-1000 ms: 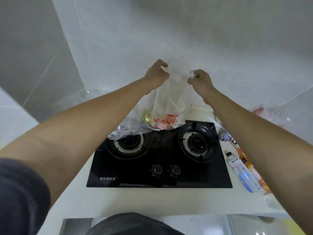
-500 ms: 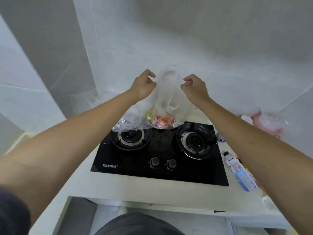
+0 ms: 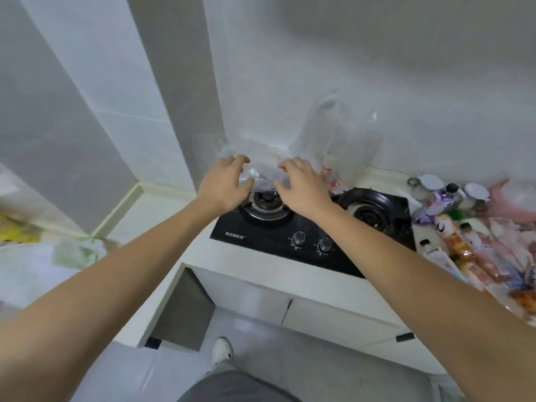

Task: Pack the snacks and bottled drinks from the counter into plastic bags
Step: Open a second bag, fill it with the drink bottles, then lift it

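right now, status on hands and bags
Left hand and right hand fingers curled, at crumpled clear bag over left burner. Filled bag stands behind. Bottles wait on the right.

Soft, even, rather dim light with a cool grey cast leaves only faint shadows on the wall point(image 3: 377, 68), small glints show on the stove point(image 3: 333, 256) and the clear plastic bag point(image 3: 345, 140), wide-angle bending warps the edges, and the bottles point(image 3: 464, 256) at right are smeared by blur.
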The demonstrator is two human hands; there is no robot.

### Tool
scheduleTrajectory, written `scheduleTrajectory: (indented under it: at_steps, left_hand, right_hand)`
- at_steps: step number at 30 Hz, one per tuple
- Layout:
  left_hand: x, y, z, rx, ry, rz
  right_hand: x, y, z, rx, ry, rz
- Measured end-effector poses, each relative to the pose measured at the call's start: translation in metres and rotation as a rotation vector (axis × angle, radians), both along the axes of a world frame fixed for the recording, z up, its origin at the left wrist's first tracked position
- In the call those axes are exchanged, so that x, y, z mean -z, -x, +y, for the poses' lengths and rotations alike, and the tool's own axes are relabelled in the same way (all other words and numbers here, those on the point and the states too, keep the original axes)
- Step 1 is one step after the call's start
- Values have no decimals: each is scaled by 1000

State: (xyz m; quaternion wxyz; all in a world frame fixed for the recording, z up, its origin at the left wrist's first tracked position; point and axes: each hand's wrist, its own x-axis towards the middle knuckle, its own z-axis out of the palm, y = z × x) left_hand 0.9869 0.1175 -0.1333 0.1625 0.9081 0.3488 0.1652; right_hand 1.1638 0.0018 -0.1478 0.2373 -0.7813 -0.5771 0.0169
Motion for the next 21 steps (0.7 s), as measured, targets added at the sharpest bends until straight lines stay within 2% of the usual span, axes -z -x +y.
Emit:
scheduleTrajectory:
  at_steps: [7, 15, 21]
  left_hand:
    - [27, 122, 0, -203, 0, 76]
    - [67, 292, 13, -481, 38, 91]
    - [95, 402, 46, -628, 46, 118]
  right_hand:
    - [25, 82, 29, -176, 17, 66]
    - [60, 234, 96, -436, 118, 117]
    - [87, 336, 141, -535, 222, 108]
